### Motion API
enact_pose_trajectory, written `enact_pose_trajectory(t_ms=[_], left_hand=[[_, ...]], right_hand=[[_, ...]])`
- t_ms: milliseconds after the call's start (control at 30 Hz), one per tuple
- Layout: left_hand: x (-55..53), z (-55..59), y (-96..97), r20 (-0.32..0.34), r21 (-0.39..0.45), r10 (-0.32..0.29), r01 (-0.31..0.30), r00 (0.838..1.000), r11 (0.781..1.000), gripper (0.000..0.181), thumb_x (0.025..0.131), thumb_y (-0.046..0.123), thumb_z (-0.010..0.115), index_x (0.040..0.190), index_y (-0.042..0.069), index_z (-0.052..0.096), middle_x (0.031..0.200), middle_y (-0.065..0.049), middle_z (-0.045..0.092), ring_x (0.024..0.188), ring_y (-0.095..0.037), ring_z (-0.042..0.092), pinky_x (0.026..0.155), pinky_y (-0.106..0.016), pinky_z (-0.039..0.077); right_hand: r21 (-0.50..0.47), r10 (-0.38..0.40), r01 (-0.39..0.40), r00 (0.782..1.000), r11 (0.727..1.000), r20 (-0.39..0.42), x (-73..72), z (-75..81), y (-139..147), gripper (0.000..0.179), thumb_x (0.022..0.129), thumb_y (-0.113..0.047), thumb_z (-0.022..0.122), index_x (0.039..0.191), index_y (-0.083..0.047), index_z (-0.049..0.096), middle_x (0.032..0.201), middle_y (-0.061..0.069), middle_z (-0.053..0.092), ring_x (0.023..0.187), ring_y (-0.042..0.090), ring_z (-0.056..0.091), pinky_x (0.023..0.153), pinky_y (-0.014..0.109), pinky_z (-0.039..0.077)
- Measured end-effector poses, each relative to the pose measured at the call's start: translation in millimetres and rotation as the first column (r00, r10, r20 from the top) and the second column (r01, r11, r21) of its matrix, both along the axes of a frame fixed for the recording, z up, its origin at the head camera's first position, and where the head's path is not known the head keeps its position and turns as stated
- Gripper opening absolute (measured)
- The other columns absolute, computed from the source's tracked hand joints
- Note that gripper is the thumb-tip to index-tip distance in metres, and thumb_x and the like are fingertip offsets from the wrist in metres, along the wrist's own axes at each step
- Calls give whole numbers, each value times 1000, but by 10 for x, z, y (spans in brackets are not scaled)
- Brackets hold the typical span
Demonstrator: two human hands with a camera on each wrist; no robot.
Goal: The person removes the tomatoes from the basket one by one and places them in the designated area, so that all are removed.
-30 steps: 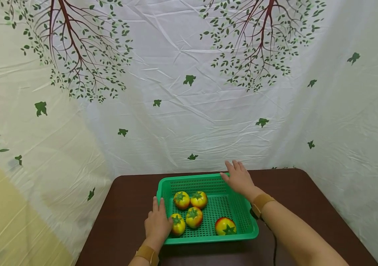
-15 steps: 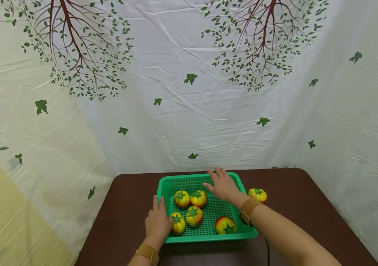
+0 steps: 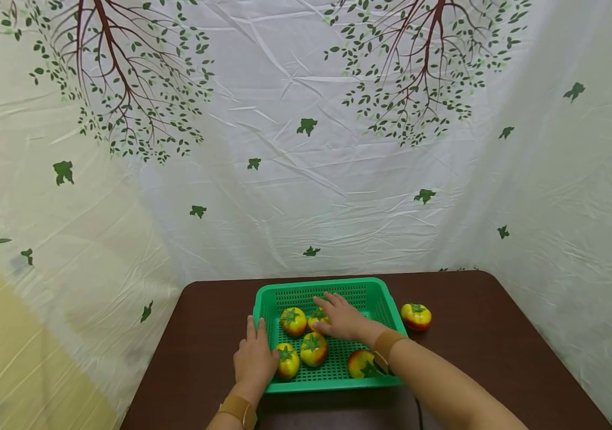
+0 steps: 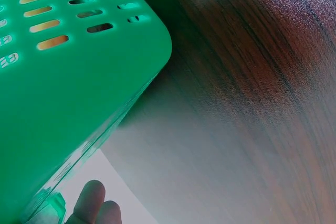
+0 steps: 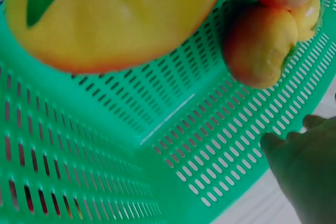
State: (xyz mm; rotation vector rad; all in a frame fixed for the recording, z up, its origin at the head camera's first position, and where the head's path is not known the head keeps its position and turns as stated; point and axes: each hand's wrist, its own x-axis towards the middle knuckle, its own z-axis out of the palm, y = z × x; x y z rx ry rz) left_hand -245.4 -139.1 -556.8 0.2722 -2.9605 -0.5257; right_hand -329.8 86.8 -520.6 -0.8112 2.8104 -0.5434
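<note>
A green plastic basket [image 3: 338,385] with slotted walls holds several yellow-and-red tomatoes with green star-shaped tops. My left hand [image 3: 254,361] grips its left rim, fingers along the outside and thumb over the edge beside the near-left tomato [image 3: 287,362]. In the left wrist view, two fingers [image 4: 90,202] show past the basket's outer wall. My right hand [image 3: 340,319] reaches into the basket with fingers spread, overlapping the back tomato [image 3: 314,325]. Under the right wrist lies a tomato [image 3: 360,363], which looms large in the right wrist view. Another tomato [image 3: 416,316] sits outside, right of the basket.
The basket stands on a dark brown table [image 3: 478,334]. Behind and around hangs a white curtain [image 3: 284,197] printed with trees and leaves. A black cable [image 3: 419,412] trails from the right wrist over the front of the table.
My right hand has moved from the basket's back right rim leftward and down over the back tomato. The tomato on the right, out of sight at first, now shows. The left hand stays put.
</note>
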Motion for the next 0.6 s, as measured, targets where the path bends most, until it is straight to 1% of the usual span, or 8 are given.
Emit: enact_pose_trajectory(t_ms=[133,233,367,467,600], left_hand=[[3,16,2,-2,4,1,-1,1000,1000,80,86,29,76,155,10,39,165,-17,26,88,-31,58,66,-48,50],[12,26,7,-6,5,2,-2,1000,1000,79,86,29,76,154,10,39,165,-17,26,89,-32,58,66,-48,50],[16,23,7,-11,2,4,-4,1000,1000,79,86,28,76,154,10,40,165,-17,27,88,-32,58,64,-47,50],[11,12,1,-15,1,5,-5,1000,1000,79,86,29,76,154,10,40,165,-17,27,86,-30,57,63,-46,49],[3,2,-6,-24,7,5,-5,1000,1000,79,86,28,76,154,10,40,165,-17,27,82,-29,55,61,-44,47]], right_hand=[[-15,12,-12,998,1000,57,-39,-107,-33,71,99,-45,58,158,-17,31,165,20,23,151,48,22,116,65,31],[-10,30,-29,996,1000,86,-16,-119,-54,72,98,-44,61,158,-16,32,165,21,23,150,49,21,115,66,30],[35,60,-65,991,997,121,26,-108,-72,73,97,-42,62,158,-16,32,165,22,21,151,49,20,117,67,27],[63,81,-91,987,994,136,38,-117,-81,68,97,-39,63,155,-15,38,165,22,23,151,49,20,117,66,27],[61,97,-107,985,992,144,46,-124,-87,59,96,-38,65,149,-15,49,164,20,26,152,46,19,117,65,28]])
